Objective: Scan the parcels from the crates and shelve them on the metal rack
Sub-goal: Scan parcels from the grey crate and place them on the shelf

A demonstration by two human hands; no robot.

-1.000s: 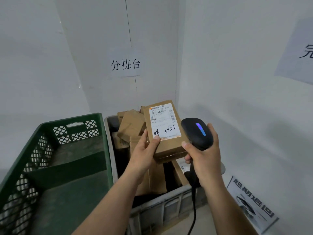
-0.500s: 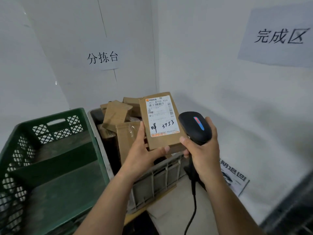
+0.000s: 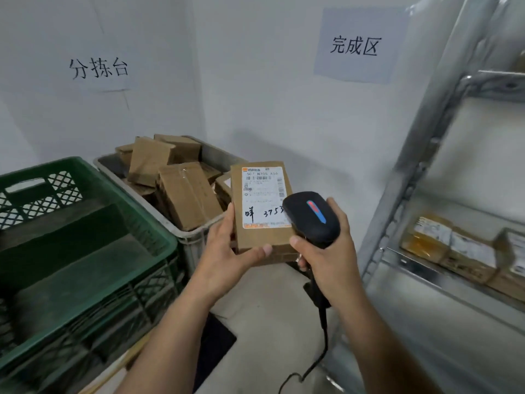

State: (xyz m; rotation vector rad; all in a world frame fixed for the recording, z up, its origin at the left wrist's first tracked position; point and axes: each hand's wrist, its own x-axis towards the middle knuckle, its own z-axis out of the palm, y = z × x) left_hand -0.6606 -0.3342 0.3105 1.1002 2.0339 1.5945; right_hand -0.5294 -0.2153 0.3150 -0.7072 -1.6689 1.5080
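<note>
Many parcels (image 3: 184, 194) lie heaped in the grey crate (image 3: 196, 243), just to the left of your left grip (image 3: 227, 251) and a little behind it. I judge from this that the larger part of the work is not yet done.

Your left grip holds one box (image 3: 261, 237) upright, with the thumb across its lower face and the label turned toward you. Your right grip (image 3: 324, 251) is closed around the handle of the scanner (image 3: 312, 217). The scanner's head sits at the right edge of the label and covers a corner of it. I cannot tell if the two touch. A red and blue light shows on top of the scanner, but I cannot say from this whether the code was read.

To the right of your right grip stands the rack (image 3: 412, 166). On its shelf at least three shelved parcels (image 3: 454, 245) sit side by side, so some of the work is finished. The green crate (image 3: 85, 322) is further left of your left grip.

For this box, I think you must confirm the scan and then carry it right to the shelf.
</note>
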